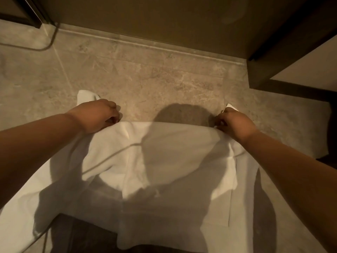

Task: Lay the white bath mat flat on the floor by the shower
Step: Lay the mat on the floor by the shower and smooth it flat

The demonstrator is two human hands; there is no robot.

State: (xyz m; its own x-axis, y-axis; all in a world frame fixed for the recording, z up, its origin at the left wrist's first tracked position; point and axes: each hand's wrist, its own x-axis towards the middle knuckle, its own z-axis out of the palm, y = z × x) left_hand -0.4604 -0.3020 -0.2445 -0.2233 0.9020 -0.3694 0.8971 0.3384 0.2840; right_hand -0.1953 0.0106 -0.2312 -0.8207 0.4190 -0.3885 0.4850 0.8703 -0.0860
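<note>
From the head camera I see my left hand [98,114] and right hand [235,123] stretched out ahead, well apart, each at one end of the mat's [164,161] far edge. The left fingers [111,119] are curled round that edge and grip it. The right fingers [220,121] pinch it, with a small white corner [230,106] poking out past the knuckles. The mat spans between my hands and drapes back toward me, creased and folded, not flat. Its far edge sits above the stone floor [145,75] and casts a shadow there. I cannot tell whether the near part touches the floor. Beyond is a brown wall [145,15], a dark frame [273,57] at right, and a cable [45,46] at upper left.
</note>
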